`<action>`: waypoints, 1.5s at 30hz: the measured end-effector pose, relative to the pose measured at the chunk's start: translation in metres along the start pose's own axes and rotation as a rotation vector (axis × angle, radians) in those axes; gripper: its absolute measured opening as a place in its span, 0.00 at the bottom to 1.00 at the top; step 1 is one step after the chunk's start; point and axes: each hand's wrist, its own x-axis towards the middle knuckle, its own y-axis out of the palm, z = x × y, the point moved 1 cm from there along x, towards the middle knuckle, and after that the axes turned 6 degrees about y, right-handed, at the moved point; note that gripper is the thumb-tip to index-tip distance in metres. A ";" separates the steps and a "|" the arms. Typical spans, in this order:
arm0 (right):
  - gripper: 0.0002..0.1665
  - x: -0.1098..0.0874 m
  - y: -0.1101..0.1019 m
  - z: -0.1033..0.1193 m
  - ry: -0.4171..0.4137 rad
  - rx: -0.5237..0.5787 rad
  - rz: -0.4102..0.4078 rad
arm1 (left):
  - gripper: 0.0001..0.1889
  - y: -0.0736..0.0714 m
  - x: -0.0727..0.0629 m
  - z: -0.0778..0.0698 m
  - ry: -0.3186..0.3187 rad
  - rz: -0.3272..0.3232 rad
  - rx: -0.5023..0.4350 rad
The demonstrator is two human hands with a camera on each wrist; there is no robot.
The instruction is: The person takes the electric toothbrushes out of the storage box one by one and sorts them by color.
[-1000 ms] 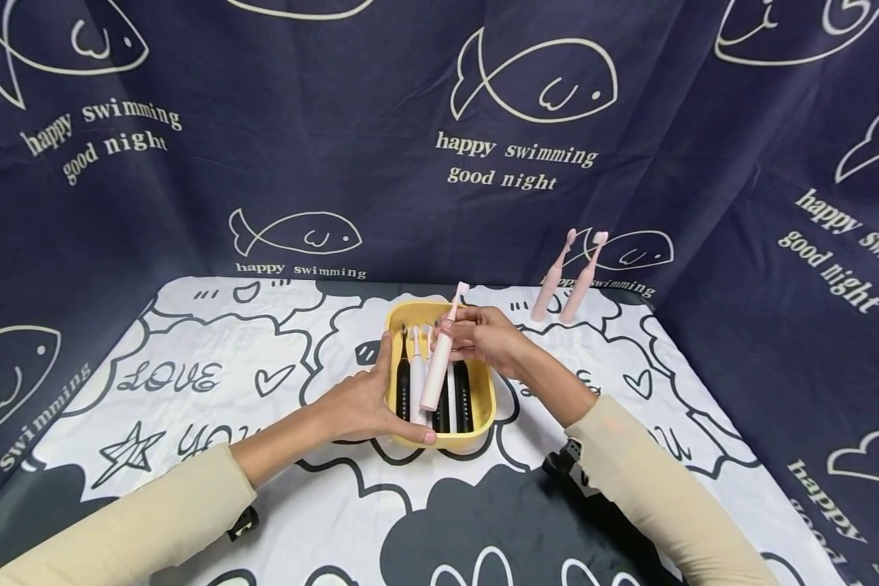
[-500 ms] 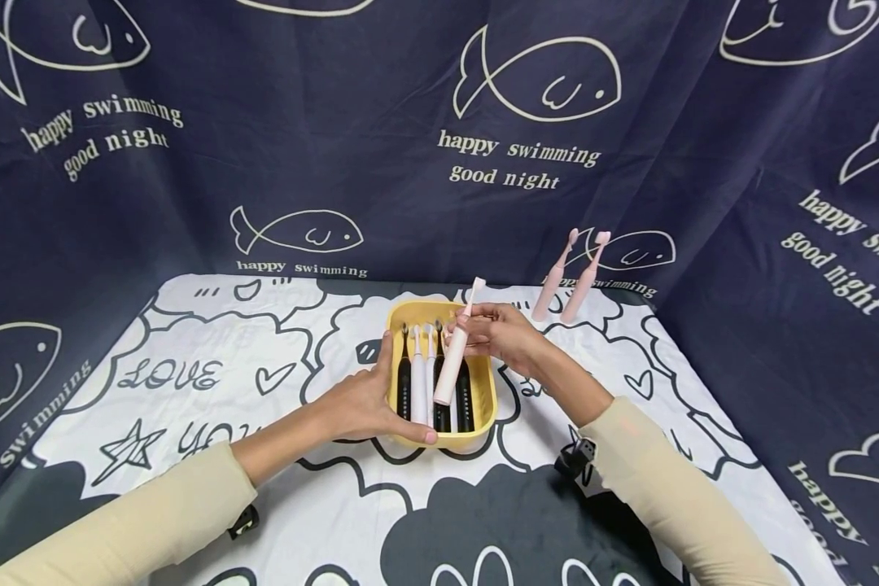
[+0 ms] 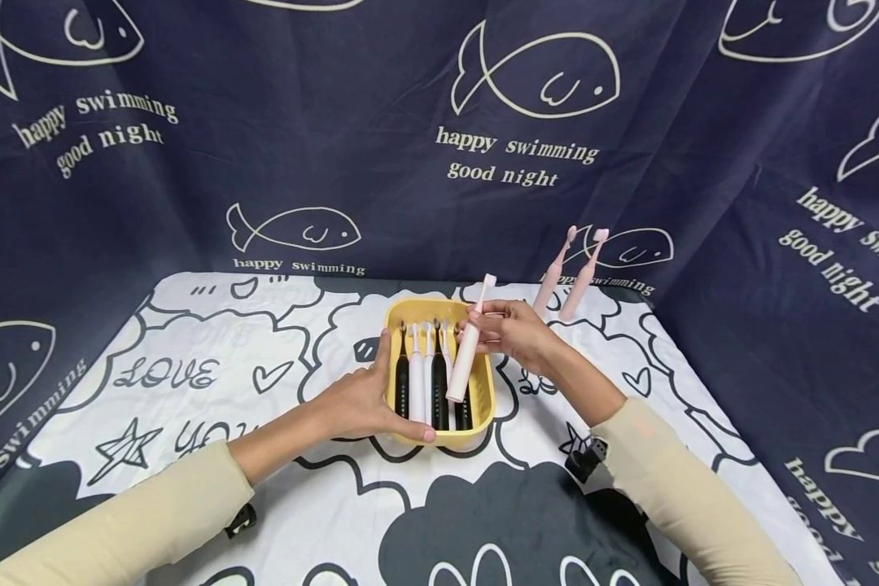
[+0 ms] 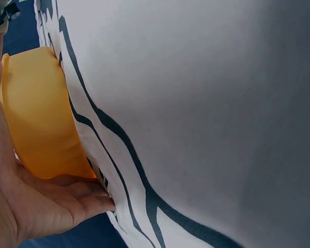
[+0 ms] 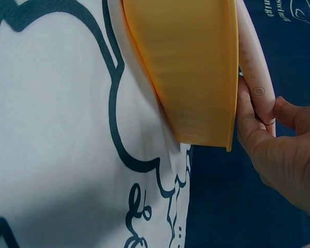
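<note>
A yellow bin [image 3: 483,407] sits mid-table, holding a row of black and white electric toothbrushes [image 3: 416,382]. My left hand [image 3: 359,403] grips its left side, thumb along the near rim; the left wrist view shows the fingers against the outer wall of the bin [image 4: 41,113]. Over the bin's right part, my right hand [image 3: 516,332] pinches a pink electric toothbrush [image 3: 465,358] near its neck, tilted with the brush head up. In the right wrist view the pink handle [image 5: 256,72] shows above the rim, between thumb and fingers.
Two more pink electric toothbrushes [image 3: 577,289] stand upright at the back right of the table. A white cloth with black drawings [image 3: 264,472] covers the table. Dark blue curtains [image 3: 410,122] with fish drawings hang behind and at the sides.
My right hand has moved right with the pink toothbrush, from over the middle of the row to over the rightmost black one. My left hand stays on the bin.
</note>
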 end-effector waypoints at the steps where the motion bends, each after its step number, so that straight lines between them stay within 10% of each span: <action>1: 0.29 0.000 -0.001 0.000 -0.002 0.000 0.001 | 0.96 0.000 0.000 0.000 0.001 0.000 0.000; 45: 0.16 -0.028 -0.053 0.024 -0.122 -0.029 -0.088 | 0.96 -0.001 0.000 0.002 0.030 -0.003 -0.016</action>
